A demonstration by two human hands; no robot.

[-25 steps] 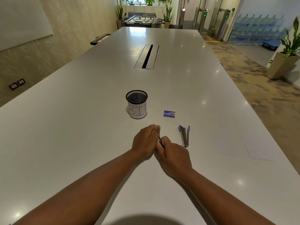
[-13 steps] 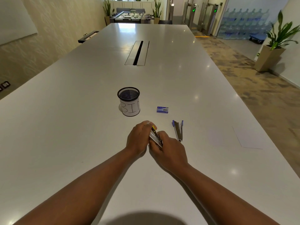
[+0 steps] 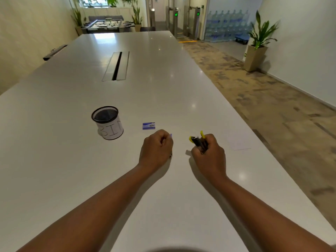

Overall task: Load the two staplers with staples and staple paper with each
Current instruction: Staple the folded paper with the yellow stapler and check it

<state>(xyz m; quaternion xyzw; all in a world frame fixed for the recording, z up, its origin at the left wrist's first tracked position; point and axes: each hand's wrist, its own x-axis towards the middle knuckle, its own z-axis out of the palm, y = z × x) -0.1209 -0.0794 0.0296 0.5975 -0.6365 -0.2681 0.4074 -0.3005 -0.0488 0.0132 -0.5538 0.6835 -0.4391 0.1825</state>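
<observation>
My right hand [image 3: 210, 156] grips a stapler with yellow ends [image 3: 197, 140], its front pointing up and left just above the white table [image 3: 54, 160]. My left hand [image 3: 156, 148] is curled over the purple stapler [image 3: 171, 136]; only its purple tip and a metal end show past my fingers. A small blue staple box [image 3: 148, 125] lies just beyond my left hand. A white sheet of paper [image 3: 240, 142] lies flat to the right of my right hand.
A black mesh cup with a white label reading BIN [image 3: 109, 124] stands left of the staple box. A cable slot [image 3: 117, 66] runs down the table's middle. The table's right edge [image 3: 272, 157] lies just past the paper, with carpet beyond.
My hands, together on the yellow stapler before, have parted. The right hand carried it to the right; the left hand moved onto the purple stapler that lay on the table.
</observation>
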